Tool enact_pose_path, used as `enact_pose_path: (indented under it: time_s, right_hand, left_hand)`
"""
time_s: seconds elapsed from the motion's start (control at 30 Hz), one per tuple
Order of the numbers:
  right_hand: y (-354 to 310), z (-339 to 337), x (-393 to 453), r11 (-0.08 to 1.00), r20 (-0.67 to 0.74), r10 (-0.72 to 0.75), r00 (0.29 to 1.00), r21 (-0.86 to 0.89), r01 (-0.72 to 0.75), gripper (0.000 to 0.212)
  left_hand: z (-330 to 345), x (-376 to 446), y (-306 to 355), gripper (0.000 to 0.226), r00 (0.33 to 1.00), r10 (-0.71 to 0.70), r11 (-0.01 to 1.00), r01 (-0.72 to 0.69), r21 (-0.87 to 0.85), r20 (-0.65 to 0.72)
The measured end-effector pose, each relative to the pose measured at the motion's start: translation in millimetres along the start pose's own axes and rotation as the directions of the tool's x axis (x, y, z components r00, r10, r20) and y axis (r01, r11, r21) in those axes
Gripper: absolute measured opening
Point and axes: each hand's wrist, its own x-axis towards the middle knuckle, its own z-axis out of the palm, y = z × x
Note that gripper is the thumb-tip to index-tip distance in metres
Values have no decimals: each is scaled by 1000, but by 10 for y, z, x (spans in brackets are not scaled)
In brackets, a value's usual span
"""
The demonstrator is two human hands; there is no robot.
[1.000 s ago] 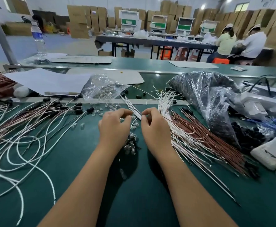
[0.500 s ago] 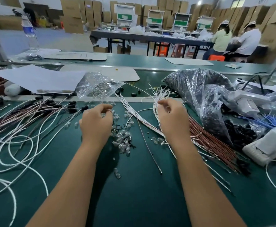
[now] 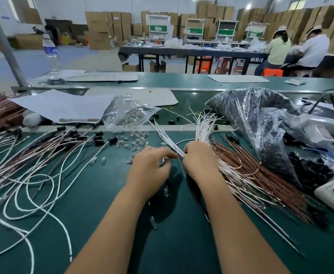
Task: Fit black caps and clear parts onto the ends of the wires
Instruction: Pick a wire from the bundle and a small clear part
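My left hand [image 3: 150, 171] and my right hand [image 3: 200, 161] meet at the middle of the green table, fingertips almost touching. The right hand pinches a thin wire [image 3: 182, 169] that hangs down between them; the left hand's curled fingers close at the wire's end, and what they hold is hidden. A fan of white wires [image 3: 164, 135] runs up from the hands. Loose clear parts [image 3: 136, 143] lie scattered behind the left hand. Brown and white wires [image 3: 247, 175] lie in a pile to the right. Wires fitted with black caps [image 3: 79, 137] spread to the left.
A clear bag of clear parts [image 3: 128, 113] lies behind the work spot. A large plastic bag of black caps [image 3: 261, 123] sits at the right, with white devices [image 3: 316, 127] beyond it. Paper sheets [image 3: 63, 105] and a water bottle [image 3: 50, 52] stand at the back left. Two people sit at a far table.
Both hands have come back together at the middle after being spread apart half a second ago. The right hand now holds a single wire up near the left fingertips.
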Motion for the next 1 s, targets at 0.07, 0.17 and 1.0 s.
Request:
enact_pose_path:
  time_s: [0.07,0.17,1.0]
  right_hand:
    - [27,22,17,999,-32,17,999,41,-16,14]
    - [58,4,-29,996,-107,35,994,89,-25,18]
    - [164,-335,-418,996,-789,-92,608,-73,56,15]
  left_hand:
    - [36,22,-5,29,988,70,986,-90,140,139]
    - [74,52,-36,30,970,39,956,-106,274,239]
    - [-206,79,-110,21,954,106,978,-48,205,-282]
